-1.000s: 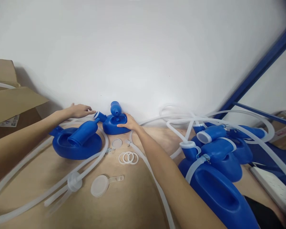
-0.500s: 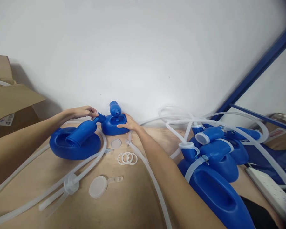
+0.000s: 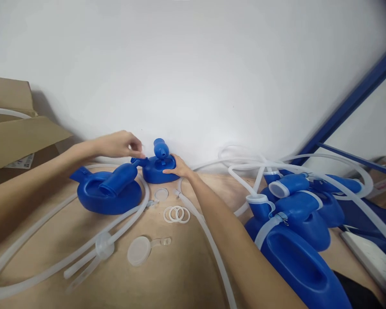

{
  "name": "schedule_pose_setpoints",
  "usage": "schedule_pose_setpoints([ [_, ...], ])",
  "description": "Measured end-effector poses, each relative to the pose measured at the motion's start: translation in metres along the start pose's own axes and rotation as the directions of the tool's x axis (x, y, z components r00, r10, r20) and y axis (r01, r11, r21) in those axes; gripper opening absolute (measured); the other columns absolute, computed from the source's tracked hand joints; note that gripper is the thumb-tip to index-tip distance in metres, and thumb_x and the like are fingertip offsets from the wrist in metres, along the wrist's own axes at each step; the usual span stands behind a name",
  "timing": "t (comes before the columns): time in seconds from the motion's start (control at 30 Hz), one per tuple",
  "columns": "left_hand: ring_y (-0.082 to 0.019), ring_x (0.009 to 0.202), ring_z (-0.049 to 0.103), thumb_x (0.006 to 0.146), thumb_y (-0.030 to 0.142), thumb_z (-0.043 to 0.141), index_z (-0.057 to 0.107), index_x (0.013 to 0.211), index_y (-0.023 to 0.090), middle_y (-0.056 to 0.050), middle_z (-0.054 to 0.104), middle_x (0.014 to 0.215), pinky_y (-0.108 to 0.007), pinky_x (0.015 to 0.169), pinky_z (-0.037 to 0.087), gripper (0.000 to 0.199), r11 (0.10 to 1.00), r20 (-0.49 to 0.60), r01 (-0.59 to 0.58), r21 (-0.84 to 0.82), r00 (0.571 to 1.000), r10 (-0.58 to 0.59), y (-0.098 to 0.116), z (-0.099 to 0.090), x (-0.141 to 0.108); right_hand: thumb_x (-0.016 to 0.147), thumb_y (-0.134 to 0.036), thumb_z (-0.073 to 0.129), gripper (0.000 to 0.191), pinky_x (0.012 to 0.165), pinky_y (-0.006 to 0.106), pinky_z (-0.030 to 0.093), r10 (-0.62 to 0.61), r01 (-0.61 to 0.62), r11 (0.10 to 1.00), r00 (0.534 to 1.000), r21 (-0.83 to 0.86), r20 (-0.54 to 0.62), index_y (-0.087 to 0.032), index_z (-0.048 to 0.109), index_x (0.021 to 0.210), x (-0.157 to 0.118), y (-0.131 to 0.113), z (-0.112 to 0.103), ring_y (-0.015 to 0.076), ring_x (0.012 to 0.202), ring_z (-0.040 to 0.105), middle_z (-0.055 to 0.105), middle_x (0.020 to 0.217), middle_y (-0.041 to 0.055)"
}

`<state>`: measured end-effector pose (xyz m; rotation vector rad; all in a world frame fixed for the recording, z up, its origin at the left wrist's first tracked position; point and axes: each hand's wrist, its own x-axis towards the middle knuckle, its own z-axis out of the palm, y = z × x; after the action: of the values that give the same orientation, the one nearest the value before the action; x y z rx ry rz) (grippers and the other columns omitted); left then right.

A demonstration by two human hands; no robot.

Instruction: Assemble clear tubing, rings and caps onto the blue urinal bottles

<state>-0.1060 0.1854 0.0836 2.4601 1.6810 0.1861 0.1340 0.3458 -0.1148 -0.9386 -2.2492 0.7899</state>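
Observation:
My right hand grips the right side of a blue plastic urinal bottle standing by the wall, its thumb on the front. Over this bottle's left end, my left hand has thumb and fingers pinched at the blue flared neck; whatever they hold is too small to make out. Nearer on the left rests another blue urinal bottle. White sealing rings, a clear disc and a translucent cap with a strap lie in front.
A translucent hose with a white fitting curls on the left. Another hose passes under my right forearm. Several blue bottles with hoses crowd the right side. A cardboard box stands at left, a power strip at right.
My left hand has lifted slightly and stays pinched near the neck of the far bottle. My right hand keeps its hold. The whole view has shifted a little to the left.

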Motion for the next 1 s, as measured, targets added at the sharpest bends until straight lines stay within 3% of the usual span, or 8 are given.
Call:
schedule_pose_setpoints([
  [0.1,-0.019,0.076,0.069,0.091,0.046,0.064,0.075,0.085,0.023,-0.002,0.078,0.083,-0.029,0.074,0.047,0.026,0.979,0.133,-0.189,0.074,0.975,0.178,0.059,0.034,-0.001,0.063,-0.060,0.091,0.116,0.125,0.052,0.033,0.001,-0.001,1.000,1.000,-0.012,-0.006,-0.015,0.040,0.157,0.001,0.000,0.000,0.0379,0.150,0.042,0.045,0.159,0.0211],
  [0.17,-0.022,0.087,0.071,0.093,0.035,0.065,0.075,0.082,0.022,-0.004,0.079,0.085,-0.035,0.095,0.047,0.019,0.944,0.155,-0.289,0.163,0.952,0.264,0.084,0.064,-0.002,0.062,-0.059,0.092,0.115,0.124,0.053,0.034,0.002,-0.002,1.000,1.000,-0.016,-0.006,-0.017,0.041,0.156,0.001,-0.001,-0.001,0.0382,0.150,0.042,0.045,0.160,0.0200],
  [0.3,-0.027,0.103,0.072,0.097,0.047,0.062,0.077,0.096,0.024,-0.007,0.080,0.101,-0.047,0.118,0.033,0.027,0.914,0.112,-0.371,0.166,0.928,0.356,0.089,0.089,-0.007,0.062,-0.056,0.093,0.116,0.125,0.052,0.033,0.006,-0.006,1.000,1.000,-0.018,-0.002,-0.015,0.040,0.157,-0.001,-0.003,-0.002,0.0382,0.150,0.041,0.044,0.161,0.0215],
  [0.43,-0.029,0.102,0.071,0.101,0.047,0.045,0.077,0.103,0.026,-0.006,0.079,0.108,-0.042,0.101,0.046,0.038,0.974,-0.115,-0.015,0.227,0.992,0.042,0.042,0.045,-0.025,0.064,-0.054,0.093,0.116,0.126,0.051,0.032,0.016,-0.016,1.000,1.000,-0.016,0.006,-0.015,0.039,0.158,-0.002,-0.003,-0.002,0.0372,0.151,0.041,0.044,0.161,0.0209],
  [0.57,-0.036,0.116,0.064,0.094,0.050,0.041,0.069,0.124,0.017,-0.013,0.073,0.129,-0.043,0.096,0.048,0.052,0.846,-0.244,0.522,0.108,0.839,-0.487,-0.034,-0.007,-0.058,0.065,-0.053,0.093,0.116,0.126,0.051,0.031,0.025,-0.025,1.000,1.000,-0.010,0.007,-0.017,0.037,0.159,-0.002,-0.002,-0.002,0.0369,0.152,0.039,0.043,0.162,0.0199],
  [0.7,-0.037,0.108,0.069,0.080,0.063,0.050,0.072,0.110,0.004,-0.021,0.077,0.116,-0.040,0.093,0.053,0.069,0.791,-0.089,0.612,-0.009,0.787,-0.610,-0.089,-0.004,-0.093,0.065,-0.055,0.092,0.114,0.125,0.051,0.032,0.010,-0.010,1.000,1.000,0.001,0.001,-0.017,0.039,0.159,-0.002,-0.003,-0.001,0.0367,0.152,0.040,0.044,0.161,0.0201],
  [0.87,-0.029,0.130,0.063,0.084,0.086,0.040,0.066,0.129,0.013,-0.011,0.069,0.142,-0.031,0.106,0.051,0.089,0.740,0.078,0.588,-0.327,0.797,-0.599,-0.121,0.036,-0.124,0.066,-0.058,0.090,0.115,0.125,0.050,0.033,0.002,-0.002,1.000,1.000,0.000,-0.008,-0.016,0.039,0.159,-0.002,-0.002,0.000,0.0368,0.152,0.039,0.042,0.163,0.0216],
  [1.0,-0.031,0.129,0.062,0.074,0.092,0.058,0.062,0.132,0.016,-0.011,0.071,0.137,-0.030,0.102,0.054,0.095,0.609,0.164,0.565,-0.557,0.793,-0.586,-0.139,0.048,-0.133,0.066,-0.056,0.091,0.114,0.126,0.050,0.033,0.009,-0.009,1.000,1.000,-0.018,0.001,-0.019,0.037,0.160,-0.002,0.000,0.000,0.0352,0.153,0.039,0.042,0.164,0.0188],
])
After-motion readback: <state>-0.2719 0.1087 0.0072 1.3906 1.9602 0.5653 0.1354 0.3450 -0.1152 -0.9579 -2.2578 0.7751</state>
